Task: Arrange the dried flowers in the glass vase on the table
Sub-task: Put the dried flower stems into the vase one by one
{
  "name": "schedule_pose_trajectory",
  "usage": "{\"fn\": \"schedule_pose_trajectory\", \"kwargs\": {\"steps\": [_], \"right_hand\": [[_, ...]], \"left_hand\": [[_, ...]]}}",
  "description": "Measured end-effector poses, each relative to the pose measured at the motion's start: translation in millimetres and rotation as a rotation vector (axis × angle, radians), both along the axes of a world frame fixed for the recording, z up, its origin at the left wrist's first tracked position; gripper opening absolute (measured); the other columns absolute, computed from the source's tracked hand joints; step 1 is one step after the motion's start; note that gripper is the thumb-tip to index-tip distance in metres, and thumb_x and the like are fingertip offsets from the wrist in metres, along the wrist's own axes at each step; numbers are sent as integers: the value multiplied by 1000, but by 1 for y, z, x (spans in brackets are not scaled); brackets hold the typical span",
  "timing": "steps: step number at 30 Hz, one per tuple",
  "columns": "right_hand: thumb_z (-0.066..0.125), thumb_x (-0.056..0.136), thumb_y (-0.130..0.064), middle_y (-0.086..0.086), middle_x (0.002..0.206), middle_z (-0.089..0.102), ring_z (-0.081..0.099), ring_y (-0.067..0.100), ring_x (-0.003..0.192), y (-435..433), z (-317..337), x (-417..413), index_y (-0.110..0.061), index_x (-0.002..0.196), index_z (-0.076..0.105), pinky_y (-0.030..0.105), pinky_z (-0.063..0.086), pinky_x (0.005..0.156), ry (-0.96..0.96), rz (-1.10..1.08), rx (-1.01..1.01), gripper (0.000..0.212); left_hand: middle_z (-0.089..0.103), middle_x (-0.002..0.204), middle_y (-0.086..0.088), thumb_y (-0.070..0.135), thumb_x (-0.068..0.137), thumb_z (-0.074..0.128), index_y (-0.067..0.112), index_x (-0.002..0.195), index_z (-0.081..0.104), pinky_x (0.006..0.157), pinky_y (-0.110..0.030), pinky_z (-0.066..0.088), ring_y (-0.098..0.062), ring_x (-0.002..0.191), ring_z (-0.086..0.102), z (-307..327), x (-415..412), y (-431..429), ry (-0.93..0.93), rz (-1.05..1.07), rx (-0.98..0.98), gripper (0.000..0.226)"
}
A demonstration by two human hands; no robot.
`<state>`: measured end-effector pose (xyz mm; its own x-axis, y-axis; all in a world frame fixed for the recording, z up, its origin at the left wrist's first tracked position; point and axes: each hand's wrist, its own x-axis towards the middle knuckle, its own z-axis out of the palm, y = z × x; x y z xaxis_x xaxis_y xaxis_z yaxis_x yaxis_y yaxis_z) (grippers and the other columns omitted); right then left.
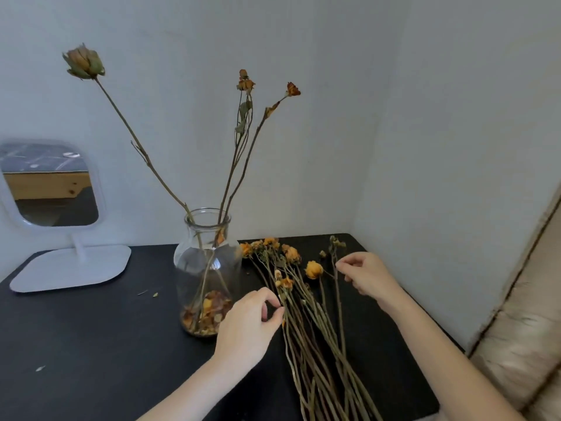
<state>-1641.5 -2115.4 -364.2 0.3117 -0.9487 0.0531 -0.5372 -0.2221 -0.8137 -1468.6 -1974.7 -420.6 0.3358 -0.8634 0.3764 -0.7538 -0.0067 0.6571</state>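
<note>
A clear glass vase (207, 262) stands on the black table (91, 344), with dried petals at its bottom. Three long dried stems stand in it; the tallest leans left and carries a big faded rose (83, 62). Right of the vase, a bundle of dried orange flowers (306, 302) lies flat, heads toward the wall. My left hand (250, 326) is at the bundle's left edge, thumb and forefinger pinching a stem there. My right hand (368, 276) is at the far right side, fingertips pinching a thin stem with small dark buds (336, 243).
A white table mirror (51, 183) on a flat base (73, 268) stands at the back left. Walls close off the back and right of the table. A beige cushion (528, 338) lies past the right edge. Small flower crumbs (148, 293) lie on the table.
</note>
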Motion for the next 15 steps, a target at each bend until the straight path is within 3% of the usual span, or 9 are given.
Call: {"fn": "schedule_pose_trajectory", "kwargs": {"steps": [2,6,10,15], "right_hand": [[59,88,-21,-4,72,60,50,3,57,-5,-12,-10,-22,88,63,18,34,52,57,-17,11,4],[60,88,-25,-8,70,62,55,2,60,-5,-29,-12,-25,88,63,14,36,52,205,52,-6,2],[62,86,-32,-10,65,60,57,0,63,-2,-39,3,-19,94,66,15,39,56,264,157,-17,15],[65,84,-36,0,88,64,62,16,83,1,-43,25,-16,95,64,33,53,81,392,175,-2,23]], "left_hand": [[46,57,8,36,86,61,28,82,57,56,-26,41,-5,56,46,-5,-4,-18,109,58,77,9],[55,72,11,44,85,61,24,83,58,61,-27,41,-10,73,56,-17,-6,-40,158,162,229,20],[58,71,9,45,83,64,24,73,59,55,-25,38,-7,68,55,-27,-6,-45,195,173,284,24],[62,72,5,41,82,65,23,70,61,61,-28,43,-12,70,59,-27,-3,-50,270,193,243,22]]}}
